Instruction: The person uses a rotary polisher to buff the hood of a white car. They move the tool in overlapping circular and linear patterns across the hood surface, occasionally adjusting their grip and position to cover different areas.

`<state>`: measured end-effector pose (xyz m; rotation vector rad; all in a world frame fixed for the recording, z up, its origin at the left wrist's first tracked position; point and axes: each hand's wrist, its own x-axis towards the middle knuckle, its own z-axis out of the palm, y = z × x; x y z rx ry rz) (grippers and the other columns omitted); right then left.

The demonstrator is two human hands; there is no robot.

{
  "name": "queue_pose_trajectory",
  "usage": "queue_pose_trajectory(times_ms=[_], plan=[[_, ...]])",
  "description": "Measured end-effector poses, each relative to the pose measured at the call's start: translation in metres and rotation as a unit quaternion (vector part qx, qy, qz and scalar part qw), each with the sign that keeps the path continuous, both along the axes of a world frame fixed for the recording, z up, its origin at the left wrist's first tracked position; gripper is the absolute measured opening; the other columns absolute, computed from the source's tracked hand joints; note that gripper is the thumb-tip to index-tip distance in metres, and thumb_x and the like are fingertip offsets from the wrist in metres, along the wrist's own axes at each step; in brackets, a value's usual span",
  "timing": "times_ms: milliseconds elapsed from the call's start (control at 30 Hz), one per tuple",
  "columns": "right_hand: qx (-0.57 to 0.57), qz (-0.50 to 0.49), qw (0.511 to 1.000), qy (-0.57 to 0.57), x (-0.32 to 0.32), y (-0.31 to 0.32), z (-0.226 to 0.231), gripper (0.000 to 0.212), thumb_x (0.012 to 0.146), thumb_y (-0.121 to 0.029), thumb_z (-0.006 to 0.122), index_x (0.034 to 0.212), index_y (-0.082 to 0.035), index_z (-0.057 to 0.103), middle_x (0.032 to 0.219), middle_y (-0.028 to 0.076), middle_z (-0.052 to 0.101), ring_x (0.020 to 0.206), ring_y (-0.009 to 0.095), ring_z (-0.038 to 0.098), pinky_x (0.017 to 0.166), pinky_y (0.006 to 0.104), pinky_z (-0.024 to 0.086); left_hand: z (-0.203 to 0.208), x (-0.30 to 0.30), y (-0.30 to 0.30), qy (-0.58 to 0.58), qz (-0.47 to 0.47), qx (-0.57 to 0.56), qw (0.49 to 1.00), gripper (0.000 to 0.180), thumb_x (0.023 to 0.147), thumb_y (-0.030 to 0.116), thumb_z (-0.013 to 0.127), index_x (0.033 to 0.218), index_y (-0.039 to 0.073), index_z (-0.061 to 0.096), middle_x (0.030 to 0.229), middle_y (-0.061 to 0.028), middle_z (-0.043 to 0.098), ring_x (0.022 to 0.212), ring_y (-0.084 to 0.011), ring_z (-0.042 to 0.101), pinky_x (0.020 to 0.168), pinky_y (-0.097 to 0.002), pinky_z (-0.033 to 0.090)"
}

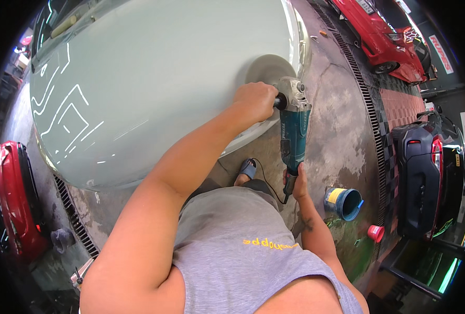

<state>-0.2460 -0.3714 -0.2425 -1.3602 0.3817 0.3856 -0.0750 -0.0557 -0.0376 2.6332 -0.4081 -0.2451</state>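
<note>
A teal and black power polisher (294,133) with a metal gear head is held in both my hands. My left hand (256,101) is closed around its black side handle, close to the head. Farther back, my right hand (299,182) wraps the rear grip, its fingers partly hidden behind the tool. The round pad (266,68) looks grey and smeared, as if spinning. It lies against the pale, glossy car panel (164,78) near the right-hand edge; the exact contact is hidden. From the rear grip, a black power cord (266,180) trails down past my foot.
A blue bucket (333,201) and a small red tub (375,233) stand on the stained floor to my right. Beyond them runs a drain grate (367,99). A red car (374,42) and a dark car (418,180) are parked at the right, another red vehicle (17,199) at the left.
</note>
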Motion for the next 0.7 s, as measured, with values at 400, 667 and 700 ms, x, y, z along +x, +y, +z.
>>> queue_pose_trajectory(times_ms=[400, 667, 700], plan=[[-0.027, 0.062, 0.995, -0.07, -0.013, 0.043, 0.005, 0.066, 0.111, -0.067, 0.04, 0.103, -0.005, 0.061, 0.082, 0.009, 0.064, 0.064, 0.019, 0.062, 0.06, 0.0329, 0.05, 0.003, -0.044, 0.047, -0.032, 0.063, -0.02, 0.997, 0.042, 0.095, 0.043, 0.078, 0.133, 0.026, 0.077, 0.095, -0.0138, 0.08, 0.088, -0.0365, 0.077, 0.078, -0.0486, 0.06], [-0.03, 0.07, 0.99, -0.117, -0.061, 0.128, 0.029, 0.061, 0.115, -0.058, 0.044, 0.109, -0.001, 0.063, 0.09, 0.007, 0.066, 0.071, 0.014, 0.061, 0.065, 0.0289, 0.048, 0.01, -0.111, 0.139, -0.039, 0.106, -0.032, 0.993, 0.047, 0.093, 0.04, 0.081, 0.137, 0.023, 0.076, 0.099, -0.0137, 0.08, 0.091, -0.0347, 0.076, 0.081, -0.0454, 0.059], [-0.034, 0.081, 0.988, -0.128, -0.065, 0.14, 0.031, 0.059, 0.115, -0.058, 0.045, 0.109, -0.001, 0.064, 0.091, 0.006, 0.067, 0.072, 0.013, 0.06, 0.066, 0.0285, 0.048, 0.007, -0.12, 0.155, -0.048, 0.112, -0.053, 0.991, 0.047, 0.093, 0.038, 0.082, 0.137, 0.022, 0.076, 0.101, -0.0141, 0.08, 0.091, -0.0351, 0.076, 0.081, -0.0451, 0.059]])
